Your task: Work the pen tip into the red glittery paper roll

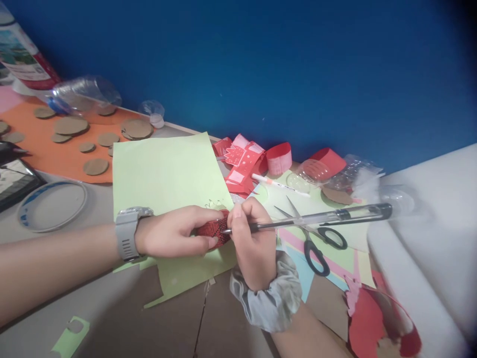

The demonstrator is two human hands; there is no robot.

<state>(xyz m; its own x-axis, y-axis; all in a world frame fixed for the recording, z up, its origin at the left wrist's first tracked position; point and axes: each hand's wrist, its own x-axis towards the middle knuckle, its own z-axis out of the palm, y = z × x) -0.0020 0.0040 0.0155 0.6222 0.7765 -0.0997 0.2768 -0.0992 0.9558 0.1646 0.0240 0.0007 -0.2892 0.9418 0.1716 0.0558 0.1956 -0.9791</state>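
Observation:
My left hand (173, 232) closes its thumb and fingers round a small red, dark-patterned object (213, 229) and presses it on a light green sheet (164, 174). What that object is, I cannot make out. Between the fingers of my right hand (253, 243) is a pen (316, 218) with a clear barrel, tilted to the right, its tip at the red object. Beside the red object, small dark marks (216, 204) show on the sheet. Right of my right hand lies a pair of black-handled scissors (311, 241) with its blades apart.
Cardboard discs (70, 126) lie on orange paper (33, 156) at left, near a plastic bottle (87, 94) and a white ring-shaped dish (22, 214). Red paper pieces (244, 161), a white marker (278, 184) and clear plastic stand along the blue wall (261, 64). Red scraps (367, 318) lie front right.

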